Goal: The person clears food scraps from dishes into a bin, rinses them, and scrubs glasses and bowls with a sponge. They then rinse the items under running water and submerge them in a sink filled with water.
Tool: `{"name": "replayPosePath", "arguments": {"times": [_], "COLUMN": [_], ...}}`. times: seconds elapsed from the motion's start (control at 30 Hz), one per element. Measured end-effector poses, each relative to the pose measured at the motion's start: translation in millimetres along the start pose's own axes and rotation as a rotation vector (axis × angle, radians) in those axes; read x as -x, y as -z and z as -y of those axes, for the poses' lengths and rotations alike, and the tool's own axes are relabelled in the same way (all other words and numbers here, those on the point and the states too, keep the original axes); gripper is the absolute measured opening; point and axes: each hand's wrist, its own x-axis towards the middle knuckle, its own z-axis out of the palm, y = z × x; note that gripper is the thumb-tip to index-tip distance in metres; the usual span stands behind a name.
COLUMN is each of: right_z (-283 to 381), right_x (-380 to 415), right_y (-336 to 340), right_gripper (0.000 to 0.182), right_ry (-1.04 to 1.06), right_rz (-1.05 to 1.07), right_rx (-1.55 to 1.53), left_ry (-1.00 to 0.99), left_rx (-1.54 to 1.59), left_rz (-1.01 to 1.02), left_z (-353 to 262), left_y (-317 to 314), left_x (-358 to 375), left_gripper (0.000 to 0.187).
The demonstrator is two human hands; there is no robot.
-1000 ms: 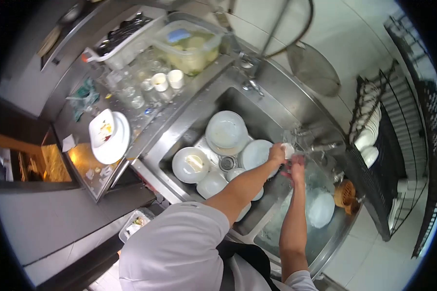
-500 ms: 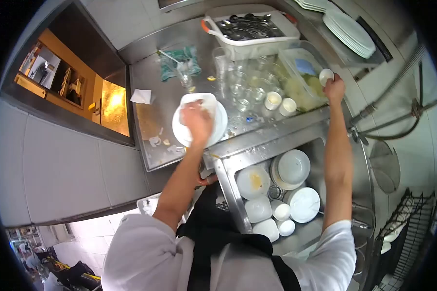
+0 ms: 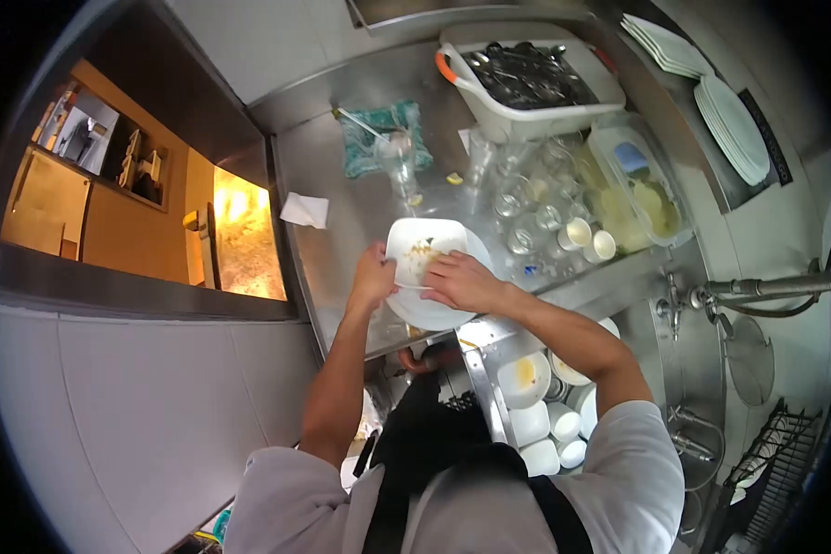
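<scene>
Mid-frame, the square dish (image 3: 404,233) is gripped by the left hand (image 3: 372,275) and right hand (image 3: 464,282) over the round plate (image 3: 425,310) — food scraps (image 3: 423,249) could be spilled if it is tilted.

One square white bowl (image 3: 408,238) with food scraps (image 3: 424,247); two small white cups (image 3: 575,234) (image 3: 601,246) on surface (image 3: 328,249); one teal cloth (image 3: 356,159).

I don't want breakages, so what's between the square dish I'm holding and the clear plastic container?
The head view shows the rim of the round plate under the square dish, then clustered glasses, with two white cups beside the container.
</scene>
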Motion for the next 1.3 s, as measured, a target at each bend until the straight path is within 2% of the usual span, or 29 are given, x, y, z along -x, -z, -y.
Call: {"name": "replayPosePath", "arguments": {"times": [0.07, 0.1, 0.2, 0.23, 0.27, 0.3, 0.33, 0.4, 0.43, 0.5, 0.53, 0.6, 0.63, 0.67, 0.7, 0.73, 0.77, 0.83, 0.87, 0.93, 0.97, 1.0, 1.03, 1.07, 1.1, 1.13, 1.17, 1.27, 1.3], "right_z": [-0.3, -2.1, -29.7, -46.7, -55.4, -60.1, -90.5, -169.6, -174.0, -143.8, -97.6, -50.2, -53.1, -23.7, -0.4, 13.4, 33.8, 83.4, 109.3, 178.8, 197.8, 213.8, 230.2, 243.1, 257.7, 263.4, 270.0, 272.5, 272.5], "right_x": [-8.9, -20.8, -65.0, -102.4, -122.3, -156.0, -175.1, -200.2, -197.9, -168.2, -142.9, -84.8, -46.9, -12.9, 21.2, 56.9, 93.5, 182.3, 222.5, 297.0, 355.9, 428.8, 477.8, 543.9, 552.1, 591.2, 625.4, 674.3, 679.3], "right_y": [18.2, 23.4, 41.1, 59.7, 76.5, 111.9, 121.9, 102.0, 80.5, 86.2, 102.6, 108.2, 73.1, 60.9, 50.8, 26.4, -2.6, -31.4, -32.0, 8.9, -2.0, -27.2, -24.5, -35.4, 3.6, 9.3, 19.0, 72.6, 87.2], "right_gripper": [0.031, 0.037, 0.031, 0.033, 0.042, 0.041, 0.039, 0.035, 0.037, 0.06, 0.074, 0.069, 0.065, 0.057, 0.049, 0.041, 0.036, 0.036, 0.036, 0.036, 0.036, 0.037, 0.04, 0.042, 0.044, 0.044, 0.047, 0.047, 0.045], "right_ry": [0.035, 0.112, -0.092, -0.046, -0.51, -0.598, -0.608, -0.55, -0.753, -0.932, -0.925, -1.047, -1.042, -1.156, -1.189, -1.198, -1.103, -1.366, -1.454, -1.365, -1.627, -1.447, -1.477, -1.466, -1.479, -1.461, -1.535, -2.06, -2.144], "right_rz": [0.011, -0.147, -0.62, -0.957, -1.061, -1.313, -1.407, -1.133, -0.846, -0.415, -0.292, -0.068, -0.067, -0.187, -0.265, -0.435, -0.756, -1.193, -1.398, -1.766, -1.882, -2.056, -2.129, -2.191, -2.318, -2.339, -2.278, -1.715, -1.496], "right_rx": [-0.04, -0.093, -0.369, -0.164, -0.523, -0.72, -0.666, -0.158, 0.064, 0.209, 0.141, -0.194, -0.294, -0.503, -0.801, -0.946, -1.083, -1.212, -1.28, -1.371, -1.212, -1.201, -0.988, -0.971, -0.878, -0.863, -0.882, -0.957, -0.964], "left_ry": [0.062, 0.093, 0.039, 0.021, 0.013, 0.008, 0.008, 0.006, 0.009, -0.034, -0.053, -0.053, -0.08, -0.012, -0.072, -0.12, -0.098, -0.237, -0.334, -0.536, -0.632, -0.726, -0.816, -0.793, -0.766, -0.735, -0.625, -1.013, -0.856], "left_rx": [0.105, 0.155, 0.465, 0.447, 0.526, 0.605, 0.678, 0.596, 0.551, 0.462, 0.413, 0.389, 0.444, 0.517, 0.513, 0.534, 0.577, 0.013, -0.398, -1.201, -1.194, -1.187, -1.179, -1.093, -1.007, -0.92, -0.789, -0.453, -0.487], "left_rz": [0.13, 0.197, 0.304, 0.331, 0.29, 0.251, 0.215, 0.222, 0.237, 0.131, 0.087, 0.105, 0.139, 0.143, 0.219, 0.338, 0.373, 0.09, -0.024, -0.309, -0.304, -0.3, -0.298, -0.249, -0.206, -0.169, -0.264, -0.334, -0.265], "left_z": [1.2, 1.7, 3.7, 4.8, 4.2, 3.6, 3.9, 2.5, 1.4, -11.8, -14.6, -11.1, -4.6, -5.6, -11.4, -12.0, -10.1, 3.6, 19.4, 58.2, 70.4, 81.0, 85.9, 85.2, 82.4, 78.7, 55.9, 35.4, 47.6], "left_y": [13.4, 19.0, 20.0, 23.1, 21.5, 15.9, 12.6, 14.8, 14.0, 9.7, 6.5, 6.3, 4.6, -5.5, -17.5, -30.5, -48.0, -58.5, -67.8, -74.2, -75.7, -75.7, -76.0, -74.8, -71.4, -69.7, -83.1, -91.0, -78.2], "left_x": [4.5, 7.0, 12.8, 9.9, 8.5, 8.6, 10.9, 12.9, 13.7, 22.1, 26.1, 32.5, 33.8, 39.2, 43.5, 45.3, 43.1, 32.0, 23.5, 9.3, 5.1, 2.4, 0.4, -2.2, -4.1, 1.6, 34.7, 109.5, 138.7], "left_gripper": [0.025, 0.025, 0.032, 0.036, 0.037, 0.037, 0.038, 0.04, 0.041, 0.04, 0.039, 0.046, 0.056, 0.062, 0.061, 0.054, 0.052, 0.068, 0.066, 0.064, 0.06, 0.056, 0.052, 0.05, 0.047, 0.044, 0.039, 0.033, 0.031]}}
